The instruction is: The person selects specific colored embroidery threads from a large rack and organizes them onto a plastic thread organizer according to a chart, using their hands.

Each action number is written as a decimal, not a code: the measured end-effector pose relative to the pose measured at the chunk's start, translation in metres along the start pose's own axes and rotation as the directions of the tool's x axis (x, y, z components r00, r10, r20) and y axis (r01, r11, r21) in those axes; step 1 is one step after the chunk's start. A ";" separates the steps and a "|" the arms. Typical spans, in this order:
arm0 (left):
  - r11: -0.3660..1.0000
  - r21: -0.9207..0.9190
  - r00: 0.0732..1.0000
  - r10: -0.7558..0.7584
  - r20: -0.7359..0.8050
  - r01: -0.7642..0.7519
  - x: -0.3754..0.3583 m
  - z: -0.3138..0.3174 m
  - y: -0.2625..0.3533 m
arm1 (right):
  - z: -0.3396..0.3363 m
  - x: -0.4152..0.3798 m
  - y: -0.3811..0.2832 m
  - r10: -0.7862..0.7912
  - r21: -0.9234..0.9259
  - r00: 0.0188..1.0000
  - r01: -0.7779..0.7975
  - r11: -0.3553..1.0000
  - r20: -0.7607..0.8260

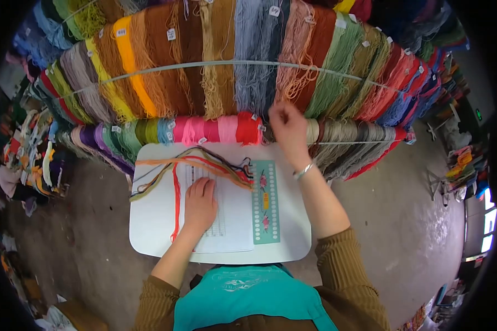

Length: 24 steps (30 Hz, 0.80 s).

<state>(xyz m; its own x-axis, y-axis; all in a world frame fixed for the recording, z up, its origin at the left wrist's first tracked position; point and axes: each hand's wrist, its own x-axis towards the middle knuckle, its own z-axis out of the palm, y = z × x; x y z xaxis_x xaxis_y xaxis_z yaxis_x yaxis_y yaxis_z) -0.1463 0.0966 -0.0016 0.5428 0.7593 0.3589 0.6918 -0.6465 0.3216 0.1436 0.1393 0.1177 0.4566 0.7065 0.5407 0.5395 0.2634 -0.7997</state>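
My left hand point(201, 203) lies flat with its fingers spread on a printed paper sheet point(234, 226) on the white table. A red thread strand point(176, 198) runs down beside it. Above it, a bundle of orange, red, olive and dark threads point(204, 160) stretches to a green card with holes and flower pictures point(265, 220). My right hand point(288, 129) is raised at the hanging yarn, its fingers curled together near the dark skeins point(271, 71); whatever it pinches, if anything, is too small to make out.
Rows of coloured skeins point(165, 71) with small tags hang across the back, held by a pale cord. A lower row point(193, 129) hangs just behind the white table point(149, 231). More yarn stands at the far left and right.
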 end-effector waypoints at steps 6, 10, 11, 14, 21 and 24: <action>1.000 0.018 1.000 0.012 -0.003 -0.012 0.000 -0.003 0.003 | -0.002 0.109 -0.021 -0.219 -0.045 0.943 0.215 0.976 -0.249; 1.000 0.009 1.000 0.003 0.014 -0.003 0.001 -0.005 0.005 | 0.001 0.137 -0.028 -0.332 -0.128 0.902 0.308 0.943 -0.274; 1.000 0.009 1.000 0.002 0.012 -0.002 0.002 -0.005 0.005 | 0.002 0.142 -0.026 -0.362 -0.217 0.895 0.311 0.925 -0.259; 1.000 0.012 1.000 0.007 0.002 -0.007 0.001 -0.005 0.004 | 0.001 0.149 -0.018 -0.383 -0.396 0.897 0.276 0.876 -0.222; 1.000 0.016 0.999 -0.018 0.042 0.017 0.002 -0.006 0.003 | -0.014 0.136 -0.022 -0.359 -0.311 0.895 0.273 0.910 -0.265; 1.000 0.018 0.999 -0.016 0.045 0.016 0.001 -0.005 0.003 | -0.012 0.137 -0.014 -0.193 -0.070 0.953 0.181 0.981 -0.232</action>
<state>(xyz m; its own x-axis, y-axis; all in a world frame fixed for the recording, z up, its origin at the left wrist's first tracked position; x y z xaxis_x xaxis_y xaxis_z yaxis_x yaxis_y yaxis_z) -0.1458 0.0954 0.0041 0.5524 0.7723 0.3137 0.7086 -0.6333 0.3113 0.2071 0.2245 0.2060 0.4953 0.4704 0.7303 0.6615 0.3407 -0.6681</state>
